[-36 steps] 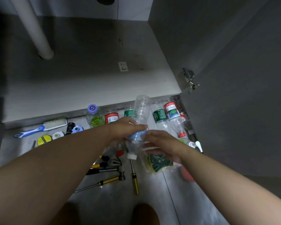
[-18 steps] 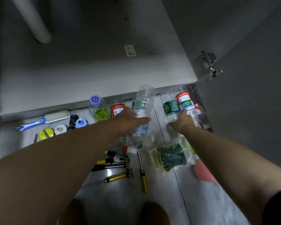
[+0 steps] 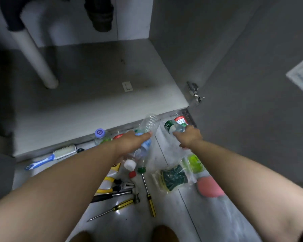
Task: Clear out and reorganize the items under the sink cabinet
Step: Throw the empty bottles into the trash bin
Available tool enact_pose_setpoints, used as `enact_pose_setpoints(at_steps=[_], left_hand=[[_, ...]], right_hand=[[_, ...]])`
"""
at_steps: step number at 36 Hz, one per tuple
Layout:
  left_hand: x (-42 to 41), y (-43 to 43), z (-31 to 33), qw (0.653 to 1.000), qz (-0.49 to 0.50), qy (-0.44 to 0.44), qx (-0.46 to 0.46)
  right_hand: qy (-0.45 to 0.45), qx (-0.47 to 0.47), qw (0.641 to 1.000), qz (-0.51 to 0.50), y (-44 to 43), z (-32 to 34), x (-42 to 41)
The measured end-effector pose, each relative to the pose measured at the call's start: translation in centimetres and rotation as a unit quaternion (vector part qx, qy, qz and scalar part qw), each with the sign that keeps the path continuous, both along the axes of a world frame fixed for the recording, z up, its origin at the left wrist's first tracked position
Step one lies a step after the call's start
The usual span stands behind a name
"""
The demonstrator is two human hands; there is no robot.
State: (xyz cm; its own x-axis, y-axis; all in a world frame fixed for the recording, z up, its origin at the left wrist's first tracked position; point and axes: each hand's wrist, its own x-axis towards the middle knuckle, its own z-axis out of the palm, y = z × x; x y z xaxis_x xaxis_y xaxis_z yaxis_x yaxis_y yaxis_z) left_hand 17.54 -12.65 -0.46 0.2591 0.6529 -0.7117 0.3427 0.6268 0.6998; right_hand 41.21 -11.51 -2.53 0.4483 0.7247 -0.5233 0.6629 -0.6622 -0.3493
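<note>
My left hand (image 3: pixel 132 141) grips a clear plastic bottle (image 3: pixel 150 124) with a blue label, its base pointing toward the cabinet; more bottles seem bunched in the same grip, their white, green and red caps hanging below. My right hand (image 3: pixel 190 137) holds a green-labelled bottle (image 3: pixel 171 127), and a red-labelled bottle (image 3: pixel 181 120) lies just behind it. The under-sink cabinet floor (image 3: pixel 98 95) lies bare ahead, with a white drain pipe (image 3: pixel 37 56) at its left.
On the tiled floor lie a purple-capped bottle (image 3: pixel 101 137), a blue-handled scrub brush (image 3: pixel 54 156), pliers (image 3: pixel 115 186), a hammer (image 3: pixel 115 196), two yellow-handled screwdrivers (image 3: pixel 150 198), bagged green scouring pads (image 3: pixel 175 177) and a pink sponge (image 3: pixel 209 187). The open cabinet door (image 3: pixel 252 84) stands on the right.
My right hand left the bottle in my left hand, reached right and took hold of the green-labelled bottle. My head tilted up, bringing the cabinet's back wall and plumbing into view.
</note>
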Motion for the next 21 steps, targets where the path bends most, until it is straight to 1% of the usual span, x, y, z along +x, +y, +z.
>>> enact_pose_setpoints(at_steps=[3,6,8,11,13,16,17,19,21], left_hand=[[0.7,-0.8,4.2,1.000,-0.019,0.002,0.020],[1.6,-2.3,8.5,0.998,-0.045,0.021,0.046],[2.4,-3.6,10.8,0.997,-0.050,0.028,0.060],[3.9,-6.1,13.5,0.995,-0.067,0.009,0.068],[5.2,-8.0,15.1,0.992,-0.101,0.000,0.072],[7.9,-11.1,17.3,0.980,-0.172,0.012,0.102],[8.8,-12.0,17.9,0.975,-0.185,0.014,0.119],[12.8,-16.4,19.9,0.962,-0.228,0.010,0.150],[13.7,-17.5,20.5,0.962,-0.225,0.011,0.152]], right_hand=[[0.059,0.007,0.998,-0.025,-2.0,4.0,0.6],[0.107,0.030,0.992,-0.053,-5.2,8.2,1.2],[0.102,0.043,0.992,-0.054,-7.9,11.0,1.7],[0.050,0.077,0.996,-0.023,-12.7,14.8,3.3],[0.080,0.095,0.992,-0.018,-16.0,17.0,4.5],[0.156,0.100,0.981,-0.049,-21.7,20.4,7.0],[0.164,0.097,0.980,-0.056,-23.6,21.3,8.1],[0.160,0.114,0.977,-0.078,-30.6,24.1,11.7],[0.143,0.104,0.983,-0.050,-32.6,25.4,13.2]])
